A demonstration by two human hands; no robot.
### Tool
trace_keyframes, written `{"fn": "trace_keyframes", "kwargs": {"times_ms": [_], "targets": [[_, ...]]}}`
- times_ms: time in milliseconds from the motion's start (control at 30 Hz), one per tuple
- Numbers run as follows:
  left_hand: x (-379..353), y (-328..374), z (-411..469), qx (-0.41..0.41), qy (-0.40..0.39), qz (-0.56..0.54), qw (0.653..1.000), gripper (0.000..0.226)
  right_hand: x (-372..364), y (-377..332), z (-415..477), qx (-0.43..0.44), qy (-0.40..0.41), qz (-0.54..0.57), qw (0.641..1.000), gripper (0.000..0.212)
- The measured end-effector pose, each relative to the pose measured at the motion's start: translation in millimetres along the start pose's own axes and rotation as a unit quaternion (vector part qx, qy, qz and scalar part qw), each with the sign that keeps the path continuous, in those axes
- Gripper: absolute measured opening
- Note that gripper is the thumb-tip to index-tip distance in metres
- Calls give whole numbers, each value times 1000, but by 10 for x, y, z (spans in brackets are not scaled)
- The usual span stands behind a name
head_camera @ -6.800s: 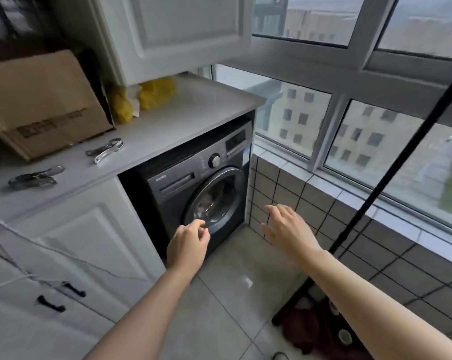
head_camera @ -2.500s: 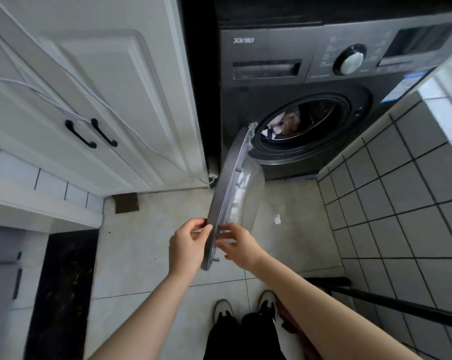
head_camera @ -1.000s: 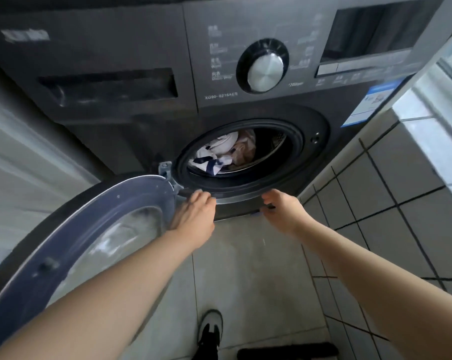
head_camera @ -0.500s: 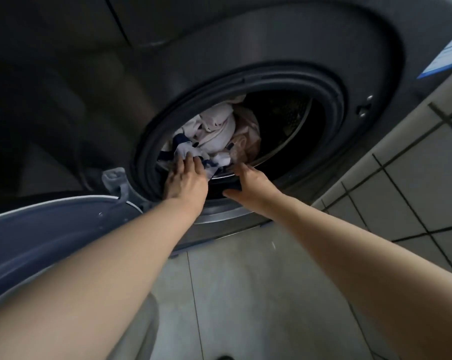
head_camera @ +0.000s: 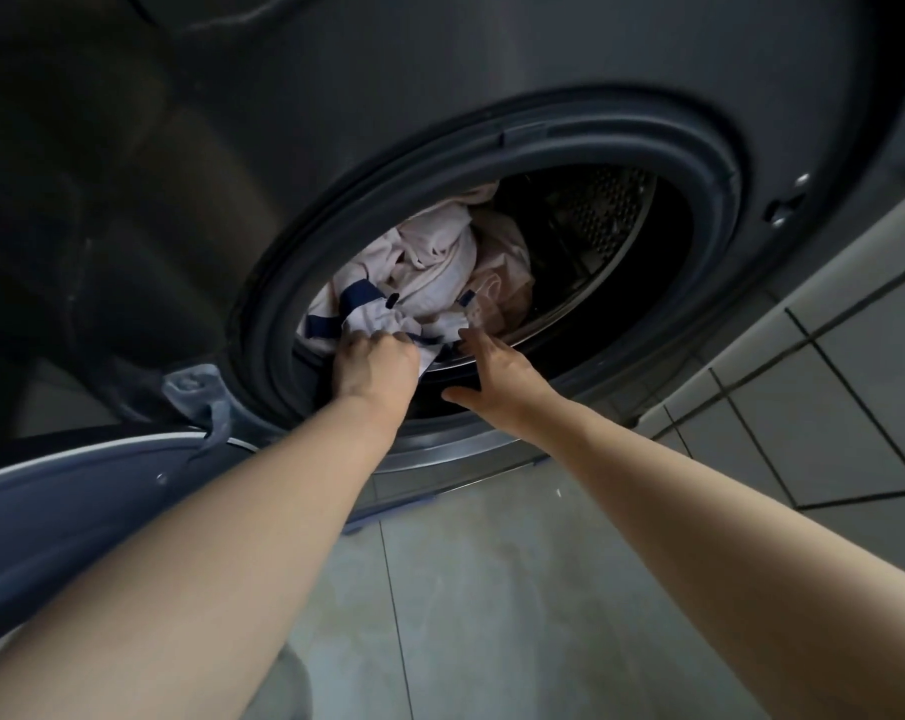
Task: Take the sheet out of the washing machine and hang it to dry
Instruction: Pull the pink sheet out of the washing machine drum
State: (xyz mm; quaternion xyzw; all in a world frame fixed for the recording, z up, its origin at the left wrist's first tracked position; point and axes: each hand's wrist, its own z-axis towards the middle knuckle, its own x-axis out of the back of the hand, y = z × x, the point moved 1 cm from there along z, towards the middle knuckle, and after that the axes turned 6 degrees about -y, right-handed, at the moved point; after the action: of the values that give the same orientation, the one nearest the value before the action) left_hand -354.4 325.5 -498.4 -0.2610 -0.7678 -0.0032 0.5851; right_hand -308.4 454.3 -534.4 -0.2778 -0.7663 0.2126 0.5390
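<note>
The dark grey washing machine (head_camera: 492,70) fills the view, its round opening ringed by a rubber seal (head_camera: 710,148). Inside the drum lies a crumpled sheet (head_camera: 429,262), pale pink and white with dark blue stripes. My left hand (head_camera: 375,368) is at the lower left of the opening, its fingers curled into the near edge of the sheet. My right hand (head_camera: 497,371) reaches in beside it with straight fingers, their tips at the sheet's lower edge above the seal. The sheet's back part is hidden in the dark drum.
The machine's door (head_camera: 76,501) stands swung open at the lower left, under my left forearm, hung on a hinge (head_camera: 201,392). A tiled wall (head_camera: 829,387) rises close on the right. Grey floor tiles (head_camera: 466,589) lie below my arms.
The view has moved closer to the opening. My left hand's fingers, flat on the sheet before, have curled into it. My right hand has moved slightly further in towards the sheet.
</note>
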Motion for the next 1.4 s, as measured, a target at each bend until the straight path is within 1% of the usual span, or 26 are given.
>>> {"fn": "trace_keyframes", "kwargs": {"times_ms": [100, 167, 233, 300, 367, 400, 433, 500, 533, 600, 667, 733, 767, 800, 867, 900, 967, 1000, 1033, 1100, 1133, 1167, 1233, 1267, 1300, 1400], "targets": [[44, 51, -111, -14, 50, -54, 997, 37, 20, 38, -33, 1, 12, 23, 1000, 88], [128, 119, -238, -52, 137, -71, 987, 43, 51, 51, -92, 9, 30, 50, 998, 95], [214, 191, -462, -79, 159, -97, 979, 41, 107, 58, -176, 24, 61, 81, 995, 97], [89, 286, -718, -110, 183, -116, 970, 33, 182, 75, -273, 37, 74, 84, 993, 89], [-36, 340, -985, -134, 172, -170, 961, 14, 223, 116, -377, 57, 51, 19, 997, 76], [-110, 340, -1085, -133, 153, -198, 959, 19, 226, 123, -429, 69, 35, -25, 997, 66], [-172, 328, -1160, -122, 136, -216, 959, 29, 211, 135, -463, 80, 19, -60, 995, 56], [-268, 271, -1248, -88, 119, -241, 959, 35, 194, 99, -531, 94, -25, -106, 990, 40], [-294, 239, -1280, -77, 117, -253, 957, 36, 191, 81, -557, 99, -42, -114, 988, 37], [-348, 189, -1325, -67, 120, -285, 949, 38, 201, 70, -592, 90, -49, -100, 990, 40], [-370, 158, -1380, -33, 114, -317, 941, 34, 229, 88, -593, 46, -3, -79, 996, 41], [-355, 176, -1446, 47, 100, -378, 919, 25, 275, 59, -547, 8, 66, -76, 995, 34], [-366, 199, -1458, 100, 87, -432, 892, 25, 297, 30, -496, -4, 88, -81, 993, 33], [-384, 220, -1447, 158, 63, -491, 854, 27, 337, -27, -446, -13, 95, -88, 991, 36], [-479, 240, -1385, 267, -17, -607, 748, 33, 383, -154, -325, -41, 67, -89, 993, 61], [-536, 244, -1338, 299, -56, -666, 681, 35, 395, -224, -275, -52, 42, -81, 995, 76], [-613, 258, -1251, 298, -91, -787, 532, 36, 361, -336, -175, -49, 3, -62, 997, 98], [-655, 279, -1217, 296, -88, -817, 486, 37, 325, -372, -133, -42, -13, -57, 997, 105], [-661, 298, -1187, 295, -82, -832, 463, 38, 282, -390, -90, -36, -25, -57, 997, 111], [-599, 332, -1130, 290, -88, -832, 464, 37, 205, -400, -17, -44, -49, -81, 995, 112], [-559, 350, -1104, 286, -93, -823, 482, 36, 177, -397, 10, -56, -56, -101, 992, 105], [-518, 373, -1076, 281, -95, -808, 508, 32, 142, -384, 38, -70, -56, -127, 988, 92], [-434, 408, -1031, 270, -71, -795, 539, 18, 91, -393, 73, -83, -26, -183, 979, 50], [-416, 414, -1025, 263, -64, -796, 541, 11, 77, -401, 84, -83, -3, -193, 978, 33], [-405, 419, -1009, 262, -61, -799, 538, 8, 73, -394, 96, -78, 22, -185, 979, 25], [-365, 411, -1022, 267, -64, -801, 532, 11, 164, -369, 75, -34, 94, -114, 988, 22]]}}
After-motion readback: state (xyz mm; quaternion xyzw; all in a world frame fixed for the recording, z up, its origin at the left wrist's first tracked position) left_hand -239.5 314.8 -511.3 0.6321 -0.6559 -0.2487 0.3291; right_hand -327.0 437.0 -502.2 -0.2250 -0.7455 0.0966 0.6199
